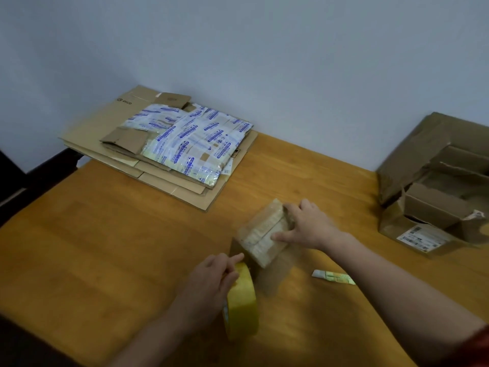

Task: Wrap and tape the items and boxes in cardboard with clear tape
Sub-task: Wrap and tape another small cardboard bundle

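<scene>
The small parcel [264,234] stands on the tabletop [105,247], a loose cardboard flap hanging down its near side. The right grip [309,223] clasps its right end, fingers bent over the far edge and thumb pressed on the taped top. Just near-left of the parcel, the left grip [211,276] is curled round the tape roll [242,300], forefinger stretched toward the flap's edge.

The parcel looks light and fairly stiff, though its taped skin is probably slick and the flap will likely spring back. It is best pinned from above and at the corners, not by the flap. The roll handles best by its rim.

Far-left of the parcel lies flattened cardboard [158,144].
</scene>
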